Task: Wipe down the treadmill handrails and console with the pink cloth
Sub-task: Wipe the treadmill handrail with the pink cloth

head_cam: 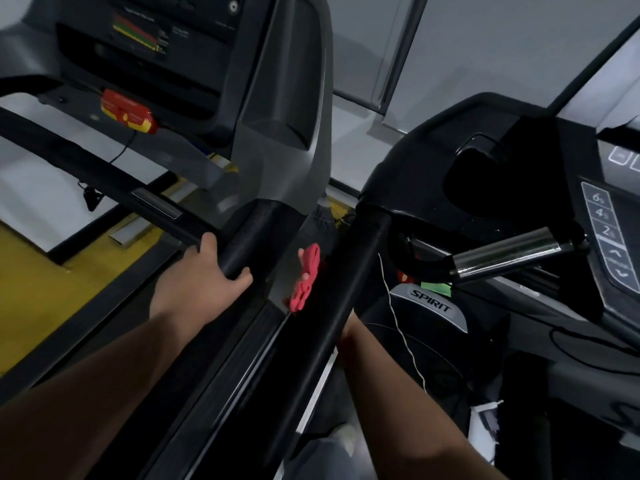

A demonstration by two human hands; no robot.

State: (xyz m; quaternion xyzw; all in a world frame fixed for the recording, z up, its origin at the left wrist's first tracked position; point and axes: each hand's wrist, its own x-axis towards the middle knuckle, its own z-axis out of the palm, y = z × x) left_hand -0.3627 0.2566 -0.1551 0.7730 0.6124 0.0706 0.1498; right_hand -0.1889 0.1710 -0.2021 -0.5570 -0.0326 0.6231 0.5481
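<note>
My left hand (207,268) grips the black padded handrail (242,323) of the left treadmill near its upper end, thumb lying over the top. The pink cloth (306,277) is bunched in the gap between this rail and the neighbouring treadmill's handrail (332,323). My right hand (348,327) reaches under that second rail and holds the cloth; only its wrist and some fingertips show. The left treadmill's console (145,39) is at the top left, dark with a coloured chart.
A red and yellow safety key (126,110) with a cord hangs below the console. At right is the second treadmill's console with a number keypad (602,220), a chrome grip bar (505,254) and a SPIRIT-labelled motor cover (431,301). A thin white cord (398,323) dangles there. Yellow floor lies at left.
</note>
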